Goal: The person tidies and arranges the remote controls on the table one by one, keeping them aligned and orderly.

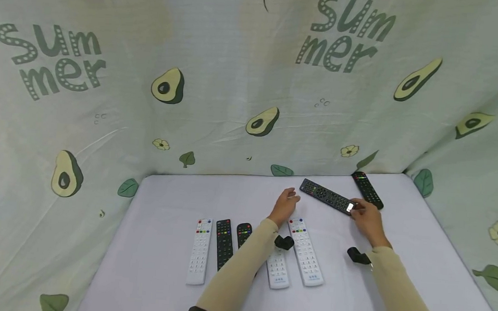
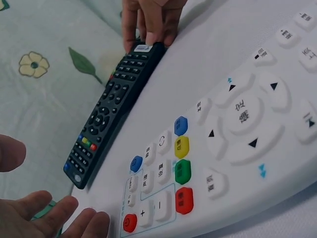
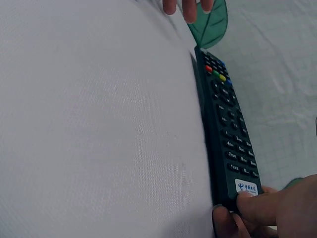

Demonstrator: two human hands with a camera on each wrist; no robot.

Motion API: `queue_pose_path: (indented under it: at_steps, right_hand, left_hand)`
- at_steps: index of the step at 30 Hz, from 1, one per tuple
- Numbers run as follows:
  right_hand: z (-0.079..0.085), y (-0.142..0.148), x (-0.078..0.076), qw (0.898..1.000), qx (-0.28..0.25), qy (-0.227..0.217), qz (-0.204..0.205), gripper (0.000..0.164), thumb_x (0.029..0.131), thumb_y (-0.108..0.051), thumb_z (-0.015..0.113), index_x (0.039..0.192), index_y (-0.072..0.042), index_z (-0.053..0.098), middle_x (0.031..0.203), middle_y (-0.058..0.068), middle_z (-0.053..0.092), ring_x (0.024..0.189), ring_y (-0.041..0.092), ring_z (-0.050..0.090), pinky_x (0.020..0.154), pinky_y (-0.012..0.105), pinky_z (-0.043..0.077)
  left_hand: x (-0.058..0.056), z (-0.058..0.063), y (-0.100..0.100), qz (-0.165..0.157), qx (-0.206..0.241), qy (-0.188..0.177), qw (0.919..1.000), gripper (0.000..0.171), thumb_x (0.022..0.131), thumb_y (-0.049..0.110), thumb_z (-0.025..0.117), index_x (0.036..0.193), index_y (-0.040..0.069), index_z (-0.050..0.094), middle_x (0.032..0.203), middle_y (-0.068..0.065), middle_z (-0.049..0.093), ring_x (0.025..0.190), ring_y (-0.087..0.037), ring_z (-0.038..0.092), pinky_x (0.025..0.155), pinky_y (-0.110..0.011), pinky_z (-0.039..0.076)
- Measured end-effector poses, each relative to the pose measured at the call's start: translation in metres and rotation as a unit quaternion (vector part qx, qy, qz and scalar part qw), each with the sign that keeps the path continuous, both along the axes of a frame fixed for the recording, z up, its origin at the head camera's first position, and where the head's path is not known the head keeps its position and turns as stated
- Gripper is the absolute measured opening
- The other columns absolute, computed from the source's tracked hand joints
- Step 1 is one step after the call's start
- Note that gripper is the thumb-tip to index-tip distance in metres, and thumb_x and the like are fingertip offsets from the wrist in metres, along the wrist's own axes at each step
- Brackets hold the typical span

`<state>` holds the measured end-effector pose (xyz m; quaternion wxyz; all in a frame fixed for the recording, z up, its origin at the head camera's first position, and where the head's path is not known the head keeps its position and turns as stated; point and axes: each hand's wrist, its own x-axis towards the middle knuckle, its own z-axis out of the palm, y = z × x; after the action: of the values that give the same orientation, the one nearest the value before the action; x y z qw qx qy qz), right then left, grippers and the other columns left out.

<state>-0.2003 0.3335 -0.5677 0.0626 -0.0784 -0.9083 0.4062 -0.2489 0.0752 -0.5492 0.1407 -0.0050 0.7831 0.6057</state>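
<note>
A long black remote control (image 1: pixel 327 195) with a white label at one end lies slanted near the back of the table. My right hand (image 1: pixel 368 220) pinches its labelled end, thumb on top by the label (image 3: pixel 246 187). Close to the remote's far end is my left hand (image 1: pixel 285 206), fingers spread and holding nothing; in the left wrist view a gap shows between the left fingers (image 2: pixel 59 214) and the black remote (image 2: pixel 106 111). Below the left hand lies a white remote (image 1: pixel 305 252) with coloured buttons, which fills much of the left wrist view.
Another black remote (image 1: pixel 367 190) lies at the back right. Along the front are a white remote (image 1: pixel 199 252), a black one (image 1: pixel 224 243), a partly hidden black one (image 1: pixel 244 232) and a smaller white one (image 1: pixel 277 269). A printed cloth (image 1: pixel 219 86) hangs behind the table (image 1: pixel 163 207).
</note>
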Motion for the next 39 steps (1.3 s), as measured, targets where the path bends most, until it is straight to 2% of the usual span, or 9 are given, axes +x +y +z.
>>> queue_pose_path:
  at_steps: [3,7,14,20,22,25,27,33,39]
  right_hand:
    - [0.002,-0.004,0.001,1.0,0.011,-0.007,0.012,0.038,0.096,0.011,0.061,0.133,0.014,0.06,0.115,0.039,0.064,0.107,0.054,0.067,0.08,0.045,0.063]
    - [0.005,-0.008,0.001,0.999,0.014,-0.018,0.022,0.039,0.097,0.01,0.06,0.136,0.013,0.06,0.121,0.039,0.062,0.115,0.058,0.063,0.095,0.062,0.057]
    - [0.0,-0.011,0.002,1.0,0.012,-0.012,0.026,0.039,0.097,0.009,0.061,0.135,0.011,0.061,0.121,0.038,0.063,0.116,0.056,0.063,0.096,0.063,0.055]
    - [-0.004,-0.015,0.012,1.0,0.001,0.012,-0.009,0.034,0.1,0.005,0.06,0.133,0.01,0.063,0.122,0.038,0.064,0.115,0.054,0.064,0.097,0.063,0.054]
    - [-0.005,-0.017,0.019,0.999,0.0,0.026,-0.02,0.032,0.101,0.003,0.059,0.132,0.01,0.064,0.123,0.036,0.065,0.114,0.053,0.065,0.095,0.058,0.056]
    - [-0.005,-0.018,0.031,0.999,-0.008,0.044,-0.029,0.03,0.101,0.003,0.06,0.13,0.009,0.066,0.123,0.035,0.067,0.112,0.051,0.067,0.088,0.033,0.06]
    - [-0.005,-0.019,0.04,0.998,-0.016,0.043,-0.033,0.03,0.102,0.002,0.06,0.131,0.009,0.066,0.125,0.034,0.068,0.114,0.05,0.067,0.082,0.02,0.057]
    - [0.004,-0.025,0.07,0.999,-0.037,0.002,-0.036,0.033,0.106,-0.005,0.057,0.136,0.008,0.063,0.131,0.034,0.063,0.118,0.051,0.065,0.082,0.025,0.059]
    - [0.011,-0.026,0.1,0.996,-0.06,-0.054,-0.025,0.038,0.107,-0.011,0.057,0.141,0.004,0.059,0.135,0.033,0.06,0.118,0.045,0.066,0.072,0.014,0.051]
  left_hand:
    - [-0.002,-0.001,-0.001,0.004,0.0,-0.003,1.0,0.054,0.107,0.027,0.053,0.158,0.009,0.046,0.157,-0.014,0.053,0.147,-0.034,0.047,0.123,-0.049,0.038]
    - [-0.003,-0.002,-0.001,0.003,0.005,-0.011,0.9999,0.056,0.108,0.028,0.054,0.16,0.01,0.044,0.161,-0.013,0.049,0.15,-0.034,0.044,0.125,-0.05,0.035]
    - [-0.001,0.001,-0.001,0.001,0.005,-0.018,0.9998,0.057,0.109,0.029,0.053,0.161,0.008,0.041,0.165,-0.014,0.044,0.153,-0.031,0.041,0.127,-0.047,0.032]
    - [0.005,-0.001,-0.003,0.001,0.011,-0.015,0.9998,0.057,0.108,0.029,0.056,0.159,0.009,0.044,0.162,-0.013,0.048,0.15,-0.032,0.045,0.125,-0.049,0.035]
    - [0.009,-0.001,-0.004,0.0,0.023,-0.013,0.9997,0.057,0.108,0.028,0.056,0.159,0.009,0.044,0.161,-0.012,0.049,0.147,-0.032,0.047,0.124,-0.049,0.037]
    - [0.016,0.0,-0.004,0.0,0.036,-0.003,0.9994,0.055,0.107,0.026,0.057,0.158,0.008,0.046,0.157,-0.011,0.051,0.143,-0.03,0.05,0.121,-0.048,0.041]
    - [0.02,0.001,-0.003,-0.003,0.039,0.012,0.9992,0.053,0.108,0.023,0.056,0.157,0.006,0.047,0.152,-0.011,0.052,0.139,-0.029,0.052,0.117,-0.047,0.045]
    - [0.028,0.002,-0.004,-0.005,0.033,0.066,0.9972,0.041,0.107,0.009,0.056,0.148,0.003,0.058,0.131,-0.007,0.055,0.113,-0.015,0.058,0.095,-0.032,0.055]
    - [0.03,0.003,0.0,-0.007,0.09,0.071,0.9934,0.029,0.106,0.0,0.057,0.133,-0.002,0.068,0.124,-0.009,0.059,0.098,-0.01,0.061,0.085,-0.024,0.062]
